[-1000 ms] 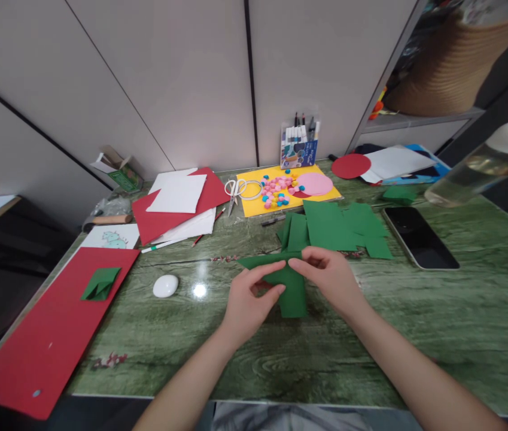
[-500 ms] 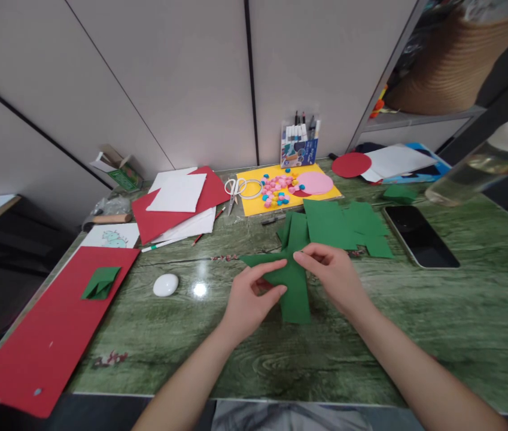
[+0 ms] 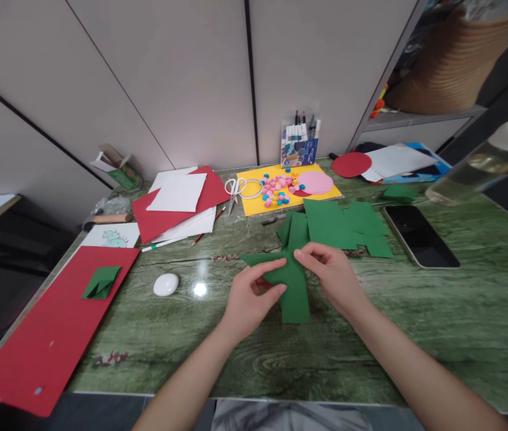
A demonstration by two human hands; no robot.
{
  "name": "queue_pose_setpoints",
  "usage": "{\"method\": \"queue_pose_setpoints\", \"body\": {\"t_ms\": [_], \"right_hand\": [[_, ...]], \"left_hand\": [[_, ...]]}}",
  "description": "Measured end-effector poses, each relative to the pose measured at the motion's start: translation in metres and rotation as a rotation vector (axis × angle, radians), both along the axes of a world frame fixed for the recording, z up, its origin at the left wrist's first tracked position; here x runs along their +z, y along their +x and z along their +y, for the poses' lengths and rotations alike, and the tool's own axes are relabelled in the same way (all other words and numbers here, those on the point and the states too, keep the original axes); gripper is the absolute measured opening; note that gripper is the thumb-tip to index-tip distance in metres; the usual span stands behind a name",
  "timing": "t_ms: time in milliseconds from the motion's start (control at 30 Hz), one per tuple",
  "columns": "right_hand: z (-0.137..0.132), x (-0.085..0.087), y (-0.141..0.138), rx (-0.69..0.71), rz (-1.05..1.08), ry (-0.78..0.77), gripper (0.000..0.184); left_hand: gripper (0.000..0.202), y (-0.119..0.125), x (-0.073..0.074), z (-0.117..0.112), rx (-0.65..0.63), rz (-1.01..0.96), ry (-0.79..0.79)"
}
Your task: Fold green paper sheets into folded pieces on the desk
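Between my hands is a folded piece of green paper, with one pointed flap sticking out to the left and a strip hanging toward me. My left hand grips it from the left, index finger and thumb lying on its surface. From the other side my right hand pinches its right edge near the middle, the other fingers curled. More green paper sheets lie just beyond, partly behind the folded piece. A small folded green paper rests on a long red sheet at the left.
A white oval object lies left of my hands, a phone right. Farther back are scissors, a yellow sheet bearing colourful pieces, a marker box, red and white paper, and a bottle.
Almost nothing differs. Both hands keep their hold on the green paper, with only a very slight shift.
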State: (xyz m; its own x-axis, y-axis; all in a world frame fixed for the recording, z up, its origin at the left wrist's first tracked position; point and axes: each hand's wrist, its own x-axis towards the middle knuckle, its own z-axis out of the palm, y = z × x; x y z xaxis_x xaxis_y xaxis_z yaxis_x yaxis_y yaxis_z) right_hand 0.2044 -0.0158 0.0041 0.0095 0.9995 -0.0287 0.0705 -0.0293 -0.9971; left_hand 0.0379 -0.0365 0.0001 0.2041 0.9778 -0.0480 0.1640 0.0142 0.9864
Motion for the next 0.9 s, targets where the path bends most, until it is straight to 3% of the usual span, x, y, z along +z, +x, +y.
{"method": "queue_pose_setpoints", "body": {"t_ms": [200, 900], "right_hand": [[-0.0001, 0.0010, 0.0004, -0.004, -0.079, 0.014, 0.030], [0.0008, 0.0021, 0.0008, -0.003, -0.081, -0.012, 0.026]], "left_hand": [[0.034, -0.0012, 0.0009, 0.0002, 0.008, 0.091, 0.034], [0.035, -0.0013, 0.0030, 0.0001, 0.019, 0.096, 0.055]]}}
